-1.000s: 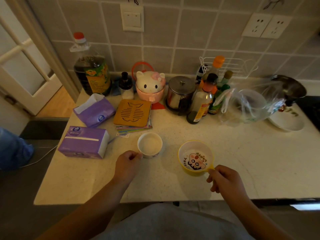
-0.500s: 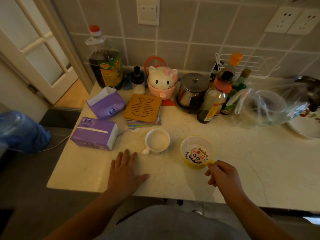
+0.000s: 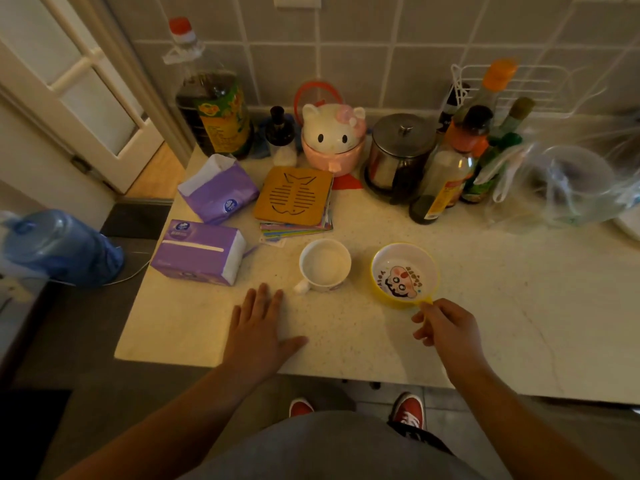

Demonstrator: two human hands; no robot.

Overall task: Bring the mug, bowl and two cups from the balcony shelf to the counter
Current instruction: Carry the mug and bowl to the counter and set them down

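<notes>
A white mug (image 3: 325,265) stands upright on the pale counter (image 3: 502,306), its handle pointing toward me. To its right sits a yellow bowl (image 3: 403,271) with a cartoon face printed inside. My left hand (image 3: 258,327) lies flat on the counter just below and left of the mug, fingers spread, touching nothing else. My right hand (image 3: 446,329) pinches the bowl's small yellow handle at the near rim. No cups are in view.
Two purple tissue packs (image 3: 199,256) lie left of the mug. A wooden trivet (image 3: 294,195) rests on a stack of cards. A big oil bottle (image 3: 213,98), a cat-shaped jar (image 3: 333,136), a steel pot (image 3: 398,154), sauce bottles (image 3: 460,157) and a plastic bag (image 3: 568,185) line the tiled wall. A door is at left.
My left hand let go of the mug's handle and opened flat on the counter. My right hand has stayed on the bowl's handle. The view shifted back and to the left.
</notes>
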